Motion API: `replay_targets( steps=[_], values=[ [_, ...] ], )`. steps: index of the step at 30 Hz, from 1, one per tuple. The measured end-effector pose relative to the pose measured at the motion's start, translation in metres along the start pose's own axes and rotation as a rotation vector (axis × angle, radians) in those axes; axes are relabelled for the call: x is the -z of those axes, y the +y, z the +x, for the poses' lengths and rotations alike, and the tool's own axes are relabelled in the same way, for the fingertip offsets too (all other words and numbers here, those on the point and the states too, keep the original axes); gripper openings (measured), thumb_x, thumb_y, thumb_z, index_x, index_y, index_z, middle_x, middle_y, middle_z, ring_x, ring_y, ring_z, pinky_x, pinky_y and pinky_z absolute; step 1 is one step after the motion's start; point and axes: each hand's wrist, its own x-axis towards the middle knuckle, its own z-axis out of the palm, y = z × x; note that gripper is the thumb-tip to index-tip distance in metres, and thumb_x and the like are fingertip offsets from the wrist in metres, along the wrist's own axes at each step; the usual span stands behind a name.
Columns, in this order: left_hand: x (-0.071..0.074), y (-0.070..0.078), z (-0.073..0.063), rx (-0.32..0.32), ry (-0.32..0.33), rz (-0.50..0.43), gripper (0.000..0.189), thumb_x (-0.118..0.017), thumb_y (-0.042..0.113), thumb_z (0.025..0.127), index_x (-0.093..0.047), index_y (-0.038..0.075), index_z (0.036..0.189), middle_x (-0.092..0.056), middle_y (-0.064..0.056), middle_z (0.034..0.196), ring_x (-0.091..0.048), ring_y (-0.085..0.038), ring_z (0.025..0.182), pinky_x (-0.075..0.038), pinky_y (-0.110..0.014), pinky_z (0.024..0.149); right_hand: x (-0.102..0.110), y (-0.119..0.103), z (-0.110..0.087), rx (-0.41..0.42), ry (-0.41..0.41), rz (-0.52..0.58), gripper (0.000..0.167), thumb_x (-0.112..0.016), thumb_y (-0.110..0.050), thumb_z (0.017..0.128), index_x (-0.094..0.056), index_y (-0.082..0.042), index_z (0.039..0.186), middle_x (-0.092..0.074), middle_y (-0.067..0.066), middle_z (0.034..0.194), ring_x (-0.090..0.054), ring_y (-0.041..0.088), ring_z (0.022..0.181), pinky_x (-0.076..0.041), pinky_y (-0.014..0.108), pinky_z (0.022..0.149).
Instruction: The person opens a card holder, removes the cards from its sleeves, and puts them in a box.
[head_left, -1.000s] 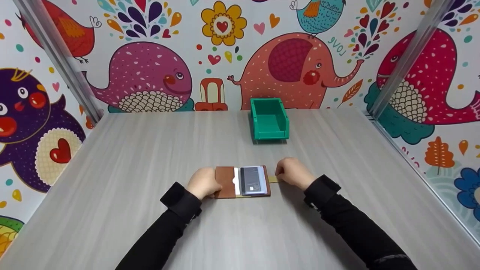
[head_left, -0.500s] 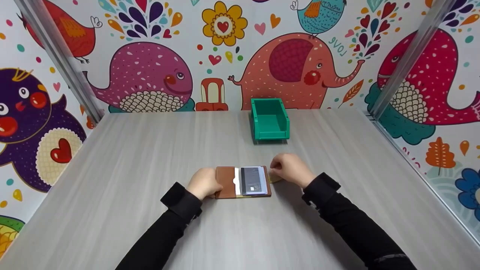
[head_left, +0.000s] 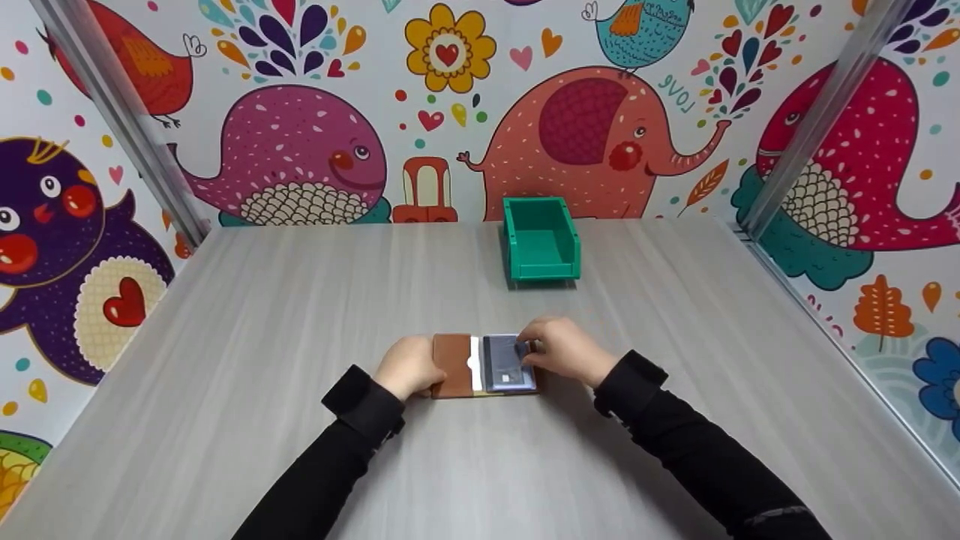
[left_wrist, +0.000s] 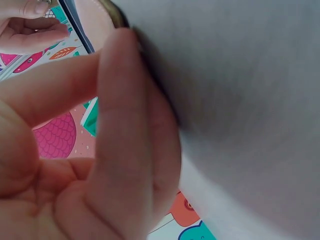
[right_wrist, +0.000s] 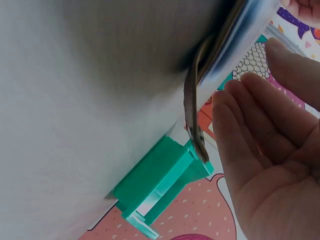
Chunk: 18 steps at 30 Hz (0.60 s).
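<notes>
A brown card wallet (head_left: 452, 366) lies spread on the table, with a white edge near its fold. On its right half is a dark card (head_left: 501, 358) in a clear sleeve. My left hand (head_left: 407, 367) pinches the wallet's left cover between thumb and fingers; the left wrist view has these fingers (left_wrist: 122, 110) at its edge. My right hand (head_left: 566, 351) reaches over the wallet's right edge, its fingertips at the card; whether they touch it I cannot tell. In the right wrist view that hand's thumb and fingers stand apart, and the wallet's strap (right_wrist: 191, 102) sticks out loose beside them.
A green open-fronted bin (head_left: 541, 251) stands at the back of the pale wood-look table (head_left: 315, 300), beyond the wallet. Walls printed with cartoon animals and metal posts (head_left: 817, 112) bound the table at the back and sides.
My right hand has let go of the wallet's strap and moved left over the wallet's right edge to the card. The left hand keeps its hold in the same place.
</notes>
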Motion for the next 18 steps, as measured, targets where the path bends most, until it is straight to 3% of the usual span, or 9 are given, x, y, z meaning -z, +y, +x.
replay_targets(
  steps=[7,18],
  values=[
    [-0.0004,-0.001,0.0007,-0.008,0.006,-0.002,0.017,-0.077,0.006,0.073,-0.063,0.0,0.079,-0.064,-0.01,0.077,-0.055,-0.023,0.068,-0.05,-0.038,0.068,-0.0063,-0.0017,-0.0003,0.026,-0.027,-0.01,0.034,-0.082,-0.003,0.077,-0.07,0.007,0.107,-0.07,0.016,0.104,-0.067,0.029,0.098,-0.053,0.04,0.086],
    [-0.0005,-0.0017,0.0014,0.022,-0.016,-0.006,0.015,-0.075,0.006,0.074,-0.061,0.002,0.073,-0.058,-0.005,0.071,-0.051,-0.021,0.062,-0.046,-0.031,0.06,-0.0089,-0.0023,-0.0011,0.023,-0.061,-0.016,0.035,-0.082,-0.007,0.078,-0.071,0.009,0.108,-0.069,0.021,0.111,-0.068,0.03,0.102,-0.054,0.039,0.086]
  ],
)
